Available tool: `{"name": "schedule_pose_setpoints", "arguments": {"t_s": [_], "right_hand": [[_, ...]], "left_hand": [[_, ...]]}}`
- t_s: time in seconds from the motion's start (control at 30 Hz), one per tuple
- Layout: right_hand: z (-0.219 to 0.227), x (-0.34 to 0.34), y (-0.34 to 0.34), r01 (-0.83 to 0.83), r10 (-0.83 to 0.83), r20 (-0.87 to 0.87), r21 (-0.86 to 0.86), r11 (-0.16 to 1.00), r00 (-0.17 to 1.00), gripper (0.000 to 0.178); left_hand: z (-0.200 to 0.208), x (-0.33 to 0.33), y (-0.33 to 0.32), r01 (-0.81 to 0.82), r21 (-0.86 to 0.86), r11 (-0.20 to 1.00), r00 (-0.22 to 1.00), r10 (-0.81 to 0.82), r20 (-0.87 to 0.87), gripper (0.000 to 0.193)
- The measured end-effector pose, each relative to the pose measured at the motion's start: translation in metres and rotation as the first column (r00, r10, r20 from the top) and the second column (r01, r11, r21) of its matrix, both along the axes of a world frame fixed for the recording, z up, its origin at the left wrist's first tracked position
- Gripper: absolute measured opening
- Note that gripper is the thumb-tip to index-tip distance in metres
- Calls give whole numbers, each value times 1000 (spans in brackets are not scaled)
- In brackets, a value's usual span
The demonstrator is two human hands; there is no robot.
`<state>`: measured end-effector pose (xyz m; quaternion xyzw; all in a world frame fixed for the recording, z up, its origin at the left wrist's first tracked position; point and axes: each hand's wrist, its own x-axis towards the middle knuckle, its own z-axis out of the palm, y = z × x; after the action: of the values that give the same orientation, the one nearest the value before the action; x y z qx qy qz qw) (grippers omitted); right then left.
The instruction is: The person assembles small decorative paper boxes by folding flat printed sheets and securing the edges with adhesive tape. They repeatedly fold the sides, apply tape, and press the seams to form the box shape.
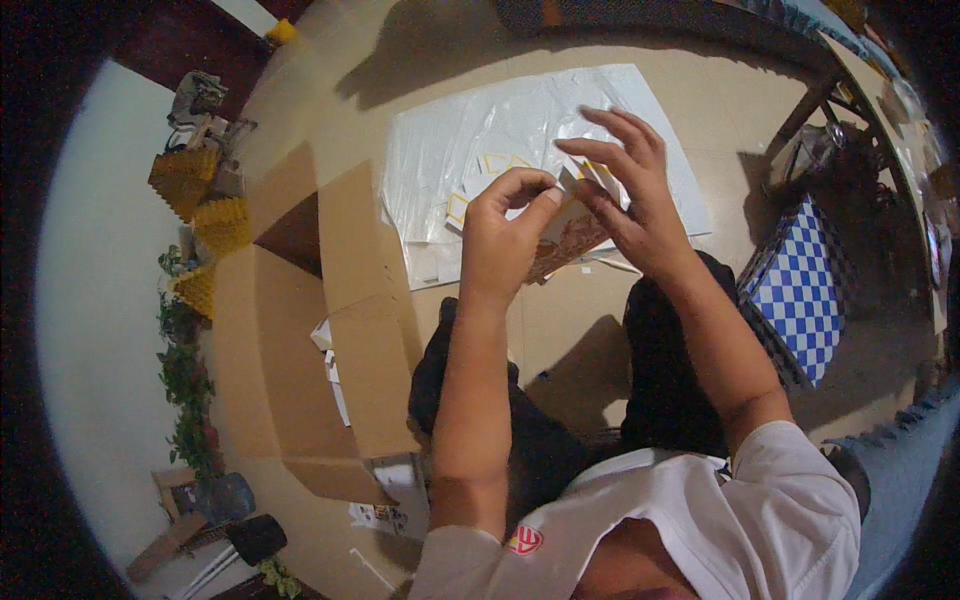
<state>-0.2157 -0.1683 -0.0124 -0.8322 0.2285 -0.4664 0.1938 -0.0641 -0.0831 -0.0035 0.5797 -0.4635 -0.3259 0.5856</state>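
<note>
A small paper carton (572,240) is between my two hands, with a brown patterned side and white and yellow flaps at its top. My left hand (505,230) pinches its left edge between thumb and bent fingers. On the other side, my right hand (635,190) has its thumb against the flaps, while its upper fingers arch away from them. The carton's underside is hidden. Beneath lies a white sheet (420,230) under clear plastic, bearing several flat white pieces (497,163) with yellow outlines.
A large open cardboard box (370,330) stands at my left with white pieces (335,375) inside. Plants (185,370) and yellow stacks (185,180) line the wall. At right are a blue-and-white checked item (800,300) and a dark-legged table (830,110).
</note>
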Motion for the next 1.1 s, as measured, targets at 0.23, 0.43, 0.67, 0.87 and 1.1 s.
{"name": "schedule_pose_setpoints", "arguments": {"t_s": [0.23, 0.43, 0.67, 0.87, 1.1], "right_hand": [[-7, -19, -16, -350, 412, -93, 382, 855, 906, 19], [-10, -21, -12, -389, 492, 14, 631, 671, 871, 23], [-12, -22, -16, -469, 562, 98, 677, 567, 821, 20], [-22, -23, -15, -495, 397, 316, 696, 521, 862, 20], [-23, -28, -18, -476, 405, 318, 789, 388, 857, 16]], "left_hand": [[-1, -4, 6, 106, 136, 985, 982, -125, 142, 13], [3, -5, 8, 117, 287, 951, 992, -124, 9, 12], [-12, -7, 3, 207, 244, 947, 954, -140, -265, 14], [-19, -6, -3, 181, 174, 968, 941, -119, -317, 13], [-18, -3, -1, 266, 216, 939, 907, -168, -386, 19]]}}
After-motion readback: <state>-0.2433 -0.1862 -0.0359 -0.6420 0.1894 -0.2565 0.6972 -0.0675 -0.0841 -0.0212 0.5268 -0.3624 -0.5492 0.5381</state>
